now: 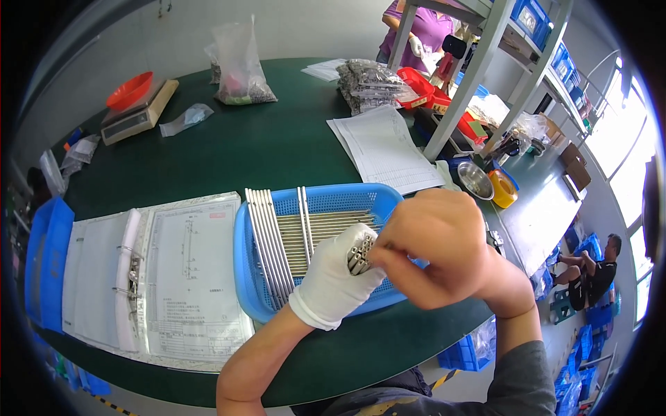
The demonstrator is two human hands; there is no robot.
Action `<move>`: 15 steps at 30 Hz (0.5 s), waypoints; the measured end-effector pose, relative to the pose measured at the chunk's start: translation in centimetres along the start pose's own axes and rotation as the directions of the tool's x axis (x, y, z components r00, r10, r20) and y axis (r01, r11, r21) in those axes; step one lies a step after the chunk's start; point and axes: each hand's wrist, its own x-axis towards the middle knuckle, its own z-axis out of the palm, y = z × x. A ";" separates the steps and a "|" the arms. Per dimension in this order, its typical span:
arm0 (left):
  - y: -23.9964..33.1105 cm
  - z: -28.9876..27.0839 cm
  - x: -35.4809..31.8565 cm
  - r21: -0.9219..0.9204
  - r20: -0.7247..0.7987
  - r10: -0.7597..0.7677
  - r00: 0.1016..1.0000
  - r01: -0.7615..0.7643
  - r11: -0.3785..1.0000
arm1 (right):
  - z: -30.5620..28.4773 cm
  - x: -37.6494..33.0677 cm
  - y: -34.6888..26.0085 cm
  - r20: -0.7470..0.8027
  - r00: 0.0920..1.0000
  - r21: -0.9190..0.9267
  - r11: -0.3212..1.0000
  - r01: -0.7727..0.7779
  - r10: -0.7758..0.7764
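Note:
My left hand (334,281), in a white glove, is closed around a bundle of thin metal tubes (360,256) with their hollow ends facing up. Just right of those ends is my bare right hand (438,239), its fingers curled into a pinch; whatever is between them is hidden. Both hands are over the near right side of a blue plastic basket (243,288). Inside it many metal rods (326,227) lie crosswise. A row of silver rods (269,243) leans over the left side, and two more rods (304,225) lie across the middle.
An open ring binder (191,312) with a drawing lies left of the basket. On the green table (277,145) are a scale (142,114) with an orange tray, bagged parts (244,90), paper sheets (385,149) and a steel bowl (475,180). A shelf post (461,90) stands right; another person (433,31) is behind.

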 end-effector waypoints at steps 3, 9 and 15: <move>-0.2 0.2 0.0 -0.098 -0.022 -0.050 0.999 0.047 0.994 | 0.0 -0.1 0.3 -0.049 0.996 0.047 0.996 -0.073 0.075; 0.0 0.5 0.0 -0.125 -0.051 -0.009 0.999 0.003 0.992 | 0.8 -0.2 0.7 -0.075 0.990 0.094 0.989 -0.112 0.119; 0.1 0.1 0.1 -0.137 -0.011 -0.054 0.998 0.052 0.989 | 0.6 0.1 0.6 -0.019 0.996 0.083 0.993 -0.089 0.091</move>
